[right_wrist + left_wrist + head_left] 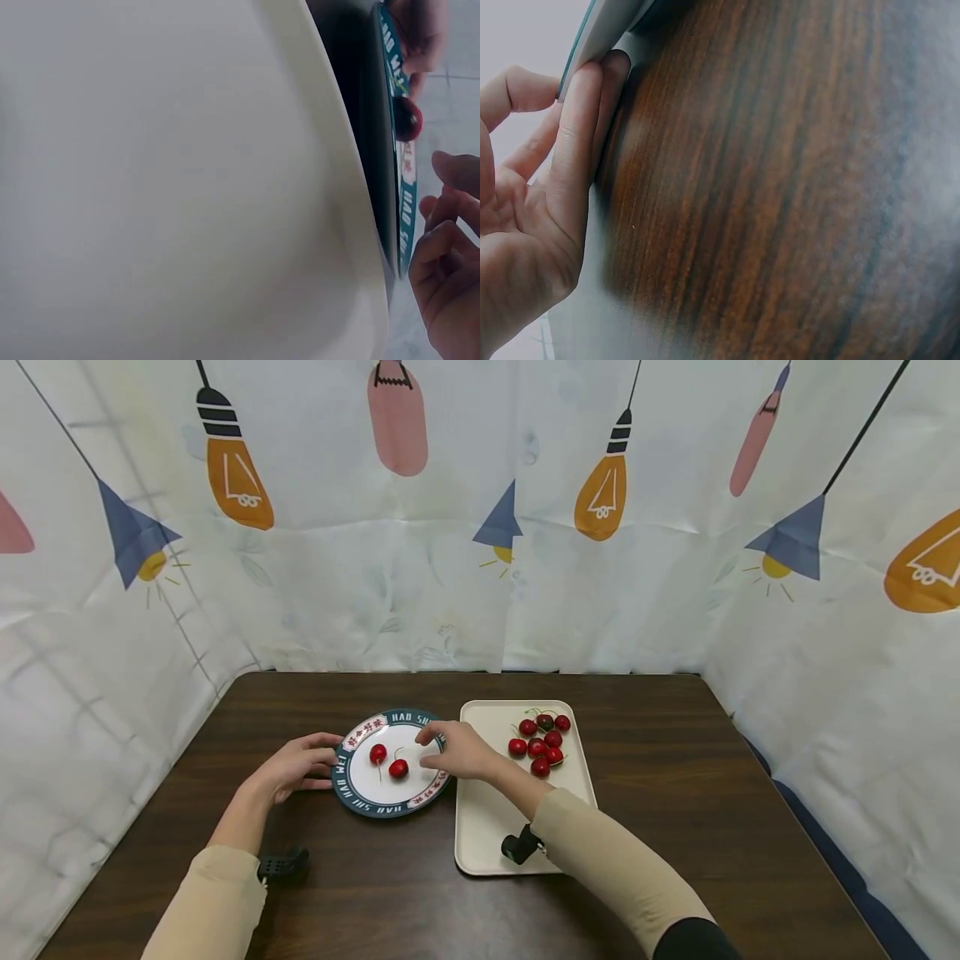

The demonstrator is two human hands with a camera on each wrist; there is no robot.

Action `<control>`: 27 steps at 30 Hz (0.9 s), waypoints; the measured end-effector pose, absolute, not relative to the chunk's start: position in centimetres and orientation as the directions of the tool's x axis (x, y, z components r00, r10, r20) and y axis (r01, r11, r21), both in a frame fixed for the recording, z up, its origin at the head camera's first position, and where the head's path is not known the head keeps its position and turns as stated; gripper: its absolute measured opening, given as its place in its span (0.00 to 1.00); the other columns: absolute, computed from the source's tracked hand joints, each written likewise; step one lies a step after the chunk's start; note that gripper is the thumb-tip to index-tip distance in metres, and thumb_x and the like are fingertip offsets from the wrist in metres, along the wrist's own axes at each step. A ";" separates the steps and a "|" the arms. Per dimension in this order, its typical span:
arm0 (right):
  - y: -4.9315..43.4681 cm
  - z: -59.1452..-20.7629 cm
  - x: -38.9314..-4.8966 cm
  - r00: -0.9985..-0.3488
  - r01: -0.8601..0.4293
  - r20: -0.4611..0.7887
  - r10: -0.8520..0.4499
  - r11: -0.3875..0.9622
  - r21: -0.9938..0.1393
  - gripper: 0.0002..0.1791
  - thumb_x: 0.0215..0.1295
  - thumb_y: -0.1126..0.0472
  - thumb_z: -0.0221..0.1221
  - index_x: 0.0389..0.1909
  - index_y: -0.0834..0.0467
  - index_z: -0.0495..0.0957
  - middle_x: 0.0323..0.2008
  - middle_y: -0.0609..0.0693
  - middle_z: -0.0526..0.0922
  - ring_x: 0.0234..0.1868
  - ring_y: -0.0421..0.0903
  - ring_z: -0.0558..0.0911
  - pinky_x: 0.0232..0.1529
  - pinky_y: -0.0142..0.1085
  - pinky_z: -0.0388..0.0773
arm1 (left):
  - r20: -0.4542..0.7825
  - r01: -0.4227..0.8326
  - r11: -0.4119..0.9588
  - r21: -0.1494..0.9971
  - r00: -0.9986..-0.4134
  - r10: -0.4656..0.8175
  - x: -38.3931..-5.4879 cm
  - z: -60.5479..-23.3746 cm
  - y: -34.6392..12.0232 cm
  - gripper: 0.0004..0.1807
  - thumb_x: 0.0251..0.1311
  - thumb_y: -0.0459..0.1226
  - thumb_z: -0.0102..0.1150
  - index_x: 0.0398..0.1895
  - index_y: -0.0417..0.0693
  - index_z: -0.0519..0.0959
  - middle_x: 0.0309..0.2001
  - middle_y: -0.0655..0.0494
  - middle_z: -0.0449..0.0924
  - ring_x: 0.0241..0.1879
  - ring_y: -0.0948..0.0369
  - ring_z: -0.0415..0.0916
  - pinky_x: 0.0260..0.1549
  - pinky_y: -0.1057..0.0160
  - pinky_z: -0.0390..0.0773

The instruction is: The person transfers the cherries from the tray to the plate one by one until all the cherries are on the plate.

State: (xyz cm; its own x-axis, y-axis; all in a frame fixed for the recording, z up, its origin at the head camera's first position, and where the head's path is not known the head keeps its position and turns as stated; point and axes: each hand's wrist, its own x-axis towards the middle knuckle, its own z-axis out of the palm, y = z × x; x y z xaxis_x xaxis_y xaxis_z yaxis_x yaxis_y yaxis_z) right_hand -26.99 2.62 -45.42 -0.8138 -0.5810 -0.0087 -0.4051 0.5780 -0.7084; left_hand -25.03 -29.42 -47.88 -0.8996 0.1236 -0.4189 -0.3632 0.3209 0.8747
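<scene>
A round white plate (387,789) with a blue-green lettered rim lies on the table, two red cherries on it: one cherry (378,754) toward the left, another cherry (398,769) near the middle. At the plate's left edge my left hand (298,765) pinches the rim; the left wrist view has the thumb at the edge and fingers beneath. Over the plate's right side hovers my right hand (465,750), thumb and forefinger apart with nothing between them. Right of the plate, several more cherries (536,747) with stems are grouped at the far end of a cream tray (487,835).
The cream tray stands close beside the plate, under my right forearm. Both sit on a dark wood table (675,793). A printed white curtain (450,602) hangs behind the table and along both sides.
</scene>
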 end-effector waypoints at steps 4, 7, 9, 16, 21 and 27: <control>3.9 -45.1 -27.2 -0.816 -0.393 -0.008 -0.578 0.564 -0.727 0.17 0.67 0.58 0.67 0.56 0.56 0.82 0.51 0.49 0.84 0.51 0.48 0.80 0.51 0.34 0.79 | -0.417 -0.361 0.323 0.875 -0.901 0.123 -25.1 -47.9 -29.3 0.31 0.71 0.36 0.54 0.75 0.39 0.62 0.58 0.37 0.70 0.46 0.50 0.77 0.46 0.55 0.86; 5.0 -45.1 -27.4 -0.812 -0.392 -0.007 -0.584 0.553 -0.735 0.17 0.68 0.60 0.66 0.56 0.58 0.82 0.51 0.51 0.84 0.47 0.50 0.80 0.43 0.33 0.79 | -0.416 -0.359 0.324 0.875 -0.901 0.125 -24.9 -48.0 -29.3 0.31 0.72 0.36 0.54 0.76 0.39 0.61 0.58 0.37 0.70 0.47 0.50 0.77 0.46 0.55 0.86; 5.8 -45.1 -27.5 -0.805 -0.396 -0.008 -0.593 0.547 -0.738 0.17 0.69 0.60 0.65 0.56 0.59 0.81 0.51 0.53 0.83 0.45 0.49 0.79 0.41 0.32 0.79 | -0.417 -0.361 0.323 0.875 -0.900 0.124 -24.7 -48.1 -29.4 0.31 0.72 0.36 0.54 0.76 0.39 0.61 0.59 0.37 0.69 0.47 0.50 0.77 0.45 0.55 0.86; 9.0 -45.0 -27.6 -0.819 -0.352 -0.019 -0.574 0.529 -0.772 0.14 0.70 0.61 0.64 0.54 0.59 0.82 0.49 0.50 0.83 0.38 0.47 0.81 0.33 0.36 0.84 | -0.408 -0.351 0.319 0.880 -0.903 0.132 -25.0 -48.1 -29.4 0.31 0.71 0.36 0.54 0.75 0.39 0.62 0.56 0.38 0.71 0.45 0.51 0.78 0.45 0.55 0.86; 11.1 -45.0 -27.5 -0.827 -0.347 -0.014 -0.561 0.530 -0.774 0.15 0.70 0.61 0.63 0.55 0.60 0.81 0.49 0.50 0.83 0.40 0.48 0.81 0.31 0.37 0.84 | -0.407 -0.348 0.317 0.882 -0.902 0.142 -25.1 -48.0 -29.3 0.31 0.71 0.36 0.54 0.75 0.38 0.62 0.56 0.38 0.71 0.46 0.51 0.78 0.45 0.55 0.86; 13.2 -44.9 -27.4 -0.847 -0.328 -0.008 -0.531 0.535 -0.779 0.16 0.70 0.61 0.64 0.56 0.62 0.81 0.49 0.52 0.84 0.37 0.49 0.81 0.35 0.38 0.82 | -0.406 -0.349 0.320 0.881 -0.905 0.131 -24.9 -47.9 -29.5 0.30 0.71 0.36 0.54 0.74 0.38 0.63 0.55 0.38 0.71 0.45 0.51 0.77 0.45 0.56 0.86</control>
State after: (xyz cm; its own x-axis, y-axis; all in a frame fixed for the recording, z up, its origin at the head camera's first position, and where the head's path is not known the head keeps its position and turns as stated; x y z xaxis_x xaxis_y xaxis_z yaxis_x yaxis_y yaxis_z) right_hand -27.44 13.23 -44.94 -0.8472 -0.5313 -0.0076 -0.3283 0.5347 -0.7787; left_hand -24.92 -29.47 -47.89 -0.9045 0.1308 -0.4059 -0.3490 0.3199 0.8808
